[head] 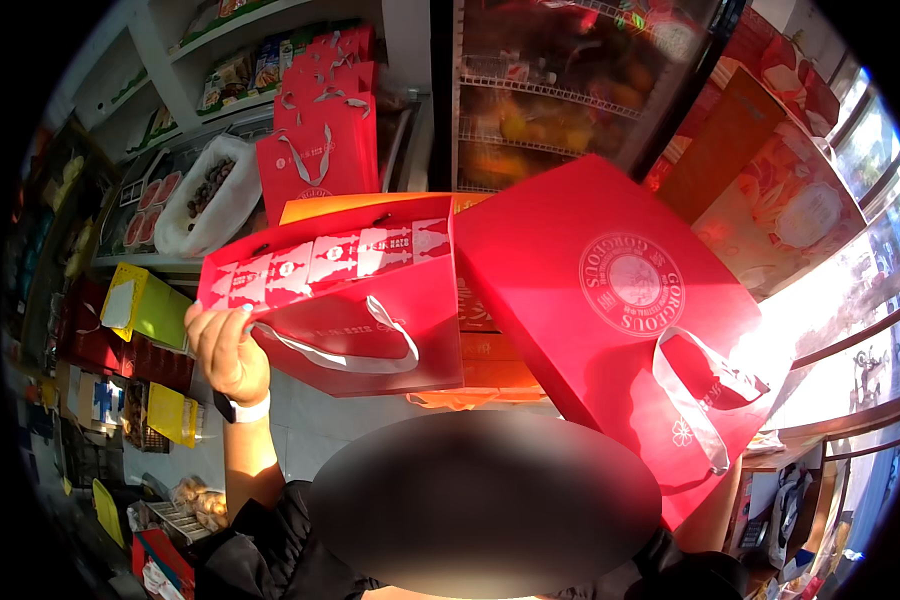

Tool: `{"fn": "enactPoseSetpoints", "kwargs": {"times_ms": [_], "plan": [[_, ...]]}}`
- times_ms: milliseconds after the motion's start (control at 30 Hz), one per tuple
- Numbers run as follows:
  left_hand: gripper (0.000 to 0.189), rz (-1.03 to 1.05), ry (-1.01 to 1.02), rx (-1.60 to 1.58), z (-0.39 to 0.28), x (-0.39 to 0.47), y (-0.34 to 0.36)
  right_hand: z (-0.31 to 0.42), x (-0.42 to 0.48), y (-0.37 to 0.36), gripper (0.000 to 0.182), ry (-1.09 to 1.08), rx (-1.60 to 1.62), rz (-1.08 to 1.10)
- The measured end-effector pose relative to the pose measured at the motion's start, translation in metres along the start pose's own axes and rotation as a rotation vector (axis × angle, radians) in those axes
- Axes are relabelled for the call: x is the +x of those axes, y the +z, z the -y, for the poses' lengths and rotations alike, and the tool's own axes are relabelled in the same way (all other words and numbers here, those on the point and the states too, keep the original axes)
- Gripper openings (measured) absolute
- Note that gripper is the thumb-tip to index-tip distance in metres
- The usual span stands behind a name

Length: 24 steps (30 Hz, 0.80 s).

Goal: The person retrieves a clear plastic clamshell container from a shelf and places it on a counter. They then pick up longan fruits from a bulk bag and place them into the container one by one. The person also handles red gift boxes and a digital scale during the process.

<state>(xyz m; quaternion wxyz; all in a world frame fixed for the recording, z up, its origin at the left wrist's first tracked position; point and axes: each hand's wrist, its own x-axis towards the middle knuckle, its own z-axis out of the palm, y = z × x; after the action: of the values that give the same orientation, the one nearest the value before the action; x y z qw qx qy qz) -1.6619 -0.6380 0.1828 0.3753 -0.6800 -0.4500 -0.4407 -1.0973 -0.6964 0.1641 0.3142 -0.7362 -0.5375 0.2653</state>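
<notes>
My left hand grips the near left corner of a red paper gift bag with a white ribbon handle. The bag's mouth faces up, and a row of small red-and-white patterned boxes lies inside. To its right a larger red gift bag with a round printed emblem and a ribbon handle is tilted, its corner touching or close to the first bag. My right hand is out of sight behind this bag; only part of the forearm shows at its lower right edge.
Orange boxes stand beneath and behind the bags. Several red gift bags stand in a row beyond, beside a white foam tray of dark fruit. A glass-door fridge is ahead. Yellow-green boxes are at left, a large carton at right.
</notes>
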Motion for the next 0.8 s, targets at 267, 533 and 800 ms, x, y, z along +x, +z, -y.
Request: {"fn": "enactPoseSetpoints", "kwargs": {"times_ms": [267, 533, 800], "plan": [[0.038, 0.328, 0.028, -0.028, -0.034, 0.012, -0.013, -0.009, -0.018, -0.006, 0.059, 0.053, -0.014, -0.040], [0.061, 0.460, 0.411, -0.762, -0.192, 0.044, 0.080, -0.003, -0.032, -0.016, 0.055, 0.053, -0.021, -0.078], [0.022, 0.104, 0.464, -0.815, -0.252, 0.044, 0.106, 0.033, -0.046, -0.030, 0.050, -0.035, -0.030, -0.165]]}}
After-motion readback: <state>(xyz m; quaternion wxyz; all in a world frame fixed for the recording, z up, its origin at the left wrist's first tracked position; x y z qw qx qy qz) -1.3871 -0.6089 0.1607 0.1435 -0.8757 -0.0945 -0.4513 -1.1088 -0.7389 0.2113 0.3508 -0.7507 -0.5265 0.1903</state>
